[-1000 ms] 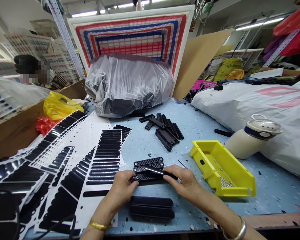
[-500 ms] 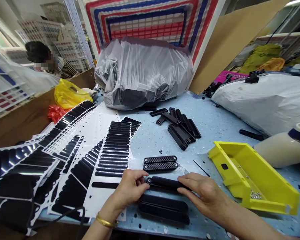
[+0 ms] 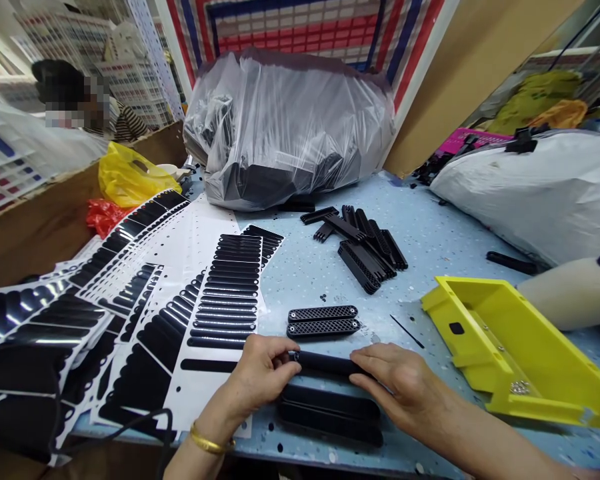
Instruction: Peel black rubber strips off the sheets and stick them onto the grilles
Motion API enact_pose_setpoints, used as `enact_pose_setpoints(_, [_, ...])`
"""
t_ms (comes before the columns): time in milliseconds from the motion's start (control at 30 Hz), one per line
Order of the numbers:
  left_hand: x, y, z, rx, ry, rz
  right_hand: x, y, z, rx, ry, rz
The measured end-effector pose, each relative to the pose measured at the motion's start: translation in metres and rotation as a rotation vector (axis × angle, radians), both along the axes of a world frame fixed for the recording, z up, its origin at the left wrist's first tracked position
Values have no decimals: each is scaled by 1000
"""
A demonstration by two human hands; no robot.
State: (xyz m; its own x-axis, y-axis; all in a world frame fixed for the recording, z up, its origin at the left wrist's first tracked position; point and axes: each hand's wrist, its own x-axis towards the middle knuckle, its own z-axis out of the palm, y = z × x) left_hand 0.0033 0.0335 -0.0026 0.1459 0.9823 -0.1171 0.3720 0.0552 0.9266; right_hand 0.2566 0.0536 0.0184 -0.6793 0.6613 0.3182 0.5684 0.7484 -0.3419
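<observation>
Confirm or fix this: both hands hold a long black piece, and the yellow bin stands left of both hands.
The side is wrong: in the head view the yellow bin stands to the right of the left hand and the right hand, which do both hold a long black piece.

Legible text, labels, brands, numbers and signs: none. No readable characters appear on the black bar, the sheets of black strips, the yellow tray, the plastic bag or the white sack. The crates at upper left are small and blurred; whether they carry any lettering cannot be determined from this view.
</observation>
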Motion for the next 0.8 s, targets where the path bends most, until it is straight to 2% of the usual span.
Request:
enact_pose_setpoints(433, [0,0,3,-18,8,-4,-2,-2,1,-70,-93,-9])
enact_pose_setpoints(800, [-1,0,0,-2,33,-1,-7,-1,2,15,-96,43])
